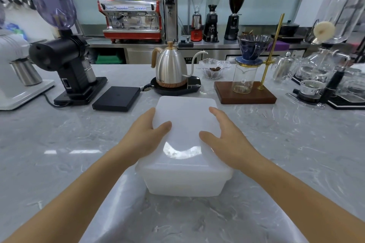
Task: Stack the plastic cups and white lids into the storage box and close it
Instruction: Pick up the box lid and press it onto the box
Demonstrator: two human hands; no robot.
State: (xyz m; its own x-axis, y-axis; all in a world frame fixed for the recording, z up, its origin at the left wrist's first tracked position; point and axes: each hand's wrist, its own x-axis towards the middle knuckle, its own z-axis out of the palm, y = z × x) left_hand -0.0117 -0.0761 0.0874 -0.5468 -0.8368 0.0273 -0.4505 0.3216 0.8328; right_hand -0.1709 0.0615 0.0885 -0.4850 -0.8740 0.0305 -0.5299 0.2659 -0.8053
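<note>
Storage box (184, 182), translucent white, was set on the marble counter (59, 144) near its front edge, with bare counter left open on both sides and a black scale (116, 98), a kettle (171, 66) and a wooden dripper stand (245, 92) lined up behind. Its lid (185, 122) was held tilted over the box, far edge raised. The lid's 2 side edges were gripped by the left hand (147, 134) and right hand (227, 136), thumbs laid on top. Contents could not be made out.
</note>
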